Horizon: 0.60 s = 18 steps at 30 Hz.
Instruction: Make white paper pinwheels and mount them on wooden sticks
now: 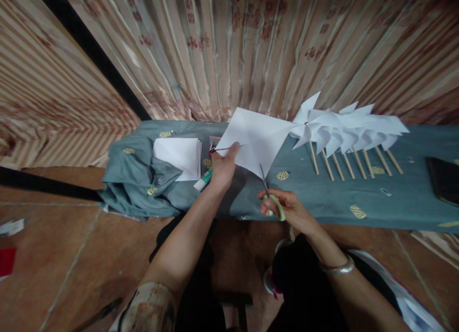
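**Pinwheel batch: several done, one sheet under the scissors**

Left hand point(224, 167) pinches the left corner of a white paper square point(256, 138), holding it up over the middle of the cloth-covered table point(394, 198). Right hand point(287, 208) has fingers curled through the green scissors point(269, 191), blades at the sheet's bottom corner; likely a diagonal cut just starting. Finished paper pinwheels point(344, 131) on wooden sticks lie in a row toward the right end. Blank paper stack point(179, 155) near the left end, glue stick point(203, 179) just beside it, so more sheets appear left.
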Motion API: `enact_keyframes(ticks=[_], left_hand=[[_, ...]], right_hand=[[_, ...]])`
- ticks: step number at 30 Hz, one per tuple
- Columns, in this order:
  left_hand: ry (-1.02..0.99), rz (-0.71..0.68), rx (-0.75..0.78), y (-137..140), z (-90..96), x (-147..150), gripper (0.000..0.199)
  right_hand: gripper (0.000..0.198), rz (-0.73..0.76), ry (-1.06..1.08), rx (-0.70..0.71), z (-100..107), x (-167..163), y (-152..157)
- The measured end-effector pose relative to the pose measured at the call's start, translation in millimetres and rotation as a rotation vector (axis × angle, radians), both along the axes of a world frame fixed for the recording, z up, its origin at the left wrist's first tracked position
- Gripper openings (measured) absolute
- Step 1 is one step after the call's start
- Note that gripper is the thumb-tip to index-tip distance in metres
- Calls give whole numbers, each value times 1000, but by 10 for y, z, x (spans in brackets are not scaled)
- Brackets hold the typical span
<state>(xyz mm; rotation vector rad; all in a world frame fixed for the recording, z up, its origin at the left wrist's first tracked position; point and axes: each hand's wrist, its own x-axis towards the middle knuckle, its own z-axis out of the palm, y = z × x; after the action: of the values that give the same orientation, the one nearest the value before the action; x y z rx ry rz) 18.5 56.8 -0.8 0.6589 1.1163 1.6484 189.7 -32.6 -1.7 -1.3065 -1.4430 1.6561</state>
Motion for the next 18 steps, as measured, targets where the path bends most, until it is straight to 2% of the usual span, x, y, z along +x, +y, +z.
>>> enact_keyframes(ticks=[7, 18], left_hand=[[-12, -9, 14, -4, 4, -22, 34], [-5, 6, -44, -18, 71, -25, 33]], right_hand=[[56, -39, 39, -38, -16, -8, -5], [56, -61, 35, -83, -41, -6, 13]])
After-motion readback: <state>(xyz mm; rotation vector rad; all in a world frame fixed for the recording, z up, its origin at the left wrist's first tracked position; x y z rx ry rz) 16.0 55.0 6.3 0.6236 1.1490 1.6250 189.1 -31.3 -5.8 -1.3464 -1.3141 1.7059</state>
